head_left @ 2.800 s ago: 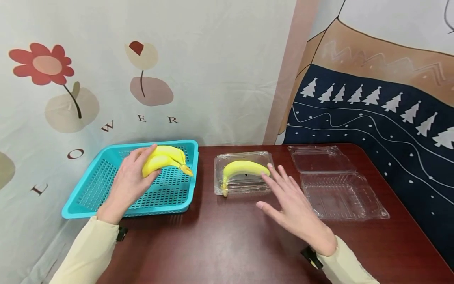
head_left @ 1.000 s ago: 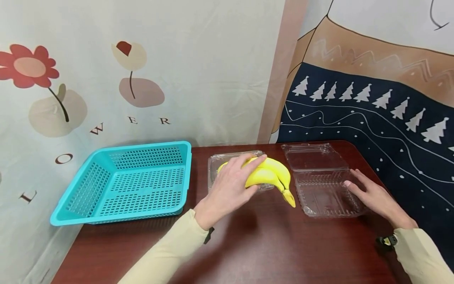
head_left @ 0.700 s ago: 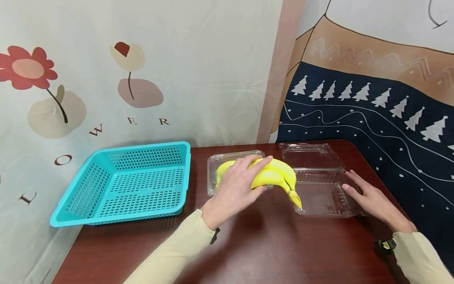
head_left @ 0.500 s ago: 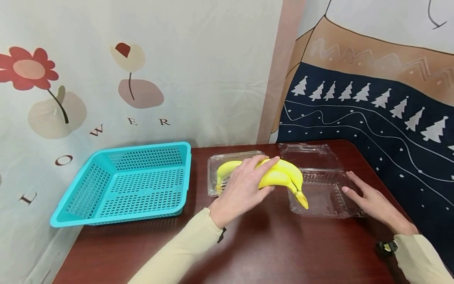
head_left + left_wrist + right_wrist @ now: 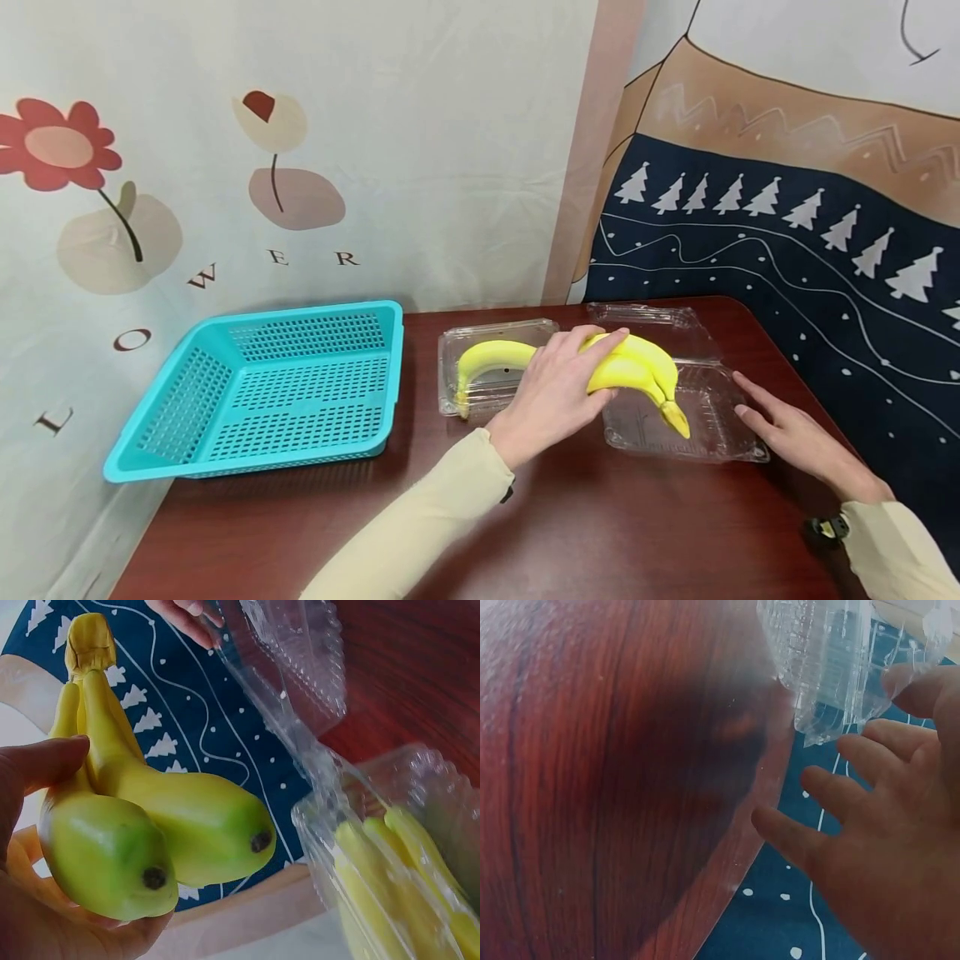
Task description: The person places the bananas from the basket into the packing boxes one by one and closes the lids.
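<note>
In the head view my left hand (image 5: 557, 390) grips a small bunch of yellow bananas (image 5: 633, 367) from above, stem pointing right and down. The left wrist view shows the green-tinged banana ends (image 5: 154, 847) between thumb and fingers. The bunch is over the left part of an open clear plastic clamshell box (image 5: 675, 421), whose lid (image 5: 652, 325) lies back toward the wall. At the box's right edge rests my right hand (image 5: 798, 437), fingers extended. In the right wrist view its thumb (image 5: 919, 690) overlaps the clear plastic, and the other fingers are spread.
A second clear plastic box (image 5: 450, 337) with a yellow banana (image 5: 487, 358) stands mid-table, partly behind my left hand. At left is a turquoise perforated basket (image 5: 397, 367). The dark red wooden table (image 5: 600, 517) meets printed cloth walls behind and at right.
My left hand has carried the bananas out of the basket area, rightward past the middle box. My right hand has moved to the open box's right side, and that box has shifted slightly left.
</note>
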Demonstrator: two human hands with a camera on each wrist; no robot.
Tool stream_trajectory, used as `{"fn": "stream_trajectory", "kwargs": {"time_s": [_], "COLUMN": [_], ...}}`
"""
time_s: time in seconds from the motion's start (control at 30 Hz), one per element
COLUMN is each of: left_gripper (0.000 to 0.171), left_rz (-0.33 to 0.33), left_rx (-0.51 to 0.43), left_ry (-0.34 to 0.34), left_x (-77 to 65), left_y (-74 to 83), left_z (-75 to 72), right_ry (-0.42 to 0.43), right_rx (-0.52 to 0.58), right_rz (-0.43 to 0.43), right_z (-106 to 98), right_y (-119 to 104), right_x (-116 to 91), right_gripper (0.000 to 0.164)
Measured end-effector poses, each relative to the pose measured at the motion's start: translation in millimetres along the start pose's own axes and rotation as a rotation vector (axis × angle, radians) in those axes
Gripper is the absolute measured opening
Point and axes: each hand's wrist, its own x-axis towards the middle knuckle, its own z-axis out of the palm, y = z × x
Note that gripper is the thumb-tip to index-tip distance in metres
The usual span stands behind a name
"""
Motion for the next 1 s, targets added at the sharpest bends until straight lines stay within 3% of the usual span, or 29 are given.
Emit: {"fn": "stream_trajectory", "kwargs": {"time_s": [0.43,0.73,1.0], "left_gripper": [0.077,0.076,0.077], "left_rz": [0.038,0.073,0.063], "left_rx": [0.018,0.063,0.094], "left_ry": [-0.063,-0.079,-0.09], "left_x": [17.8,33.6,44.5], "left_y": [27.6,46.6,53.0], "left_z": [27.7,52.0,69.5], "right_ry": [-0.041,-0.003,0.013], "right_rx": [0.008,-0.026,-0.042], "right_rz": [0.003,-0.043,-0.049], "right_z": [1.0,2.5,2.2], "right_y": [-1.6,2.1,4.1], "right_x": [-2.1,-4.8,-5.1], "right_gripper": [0.07,0.067,0.059]}}
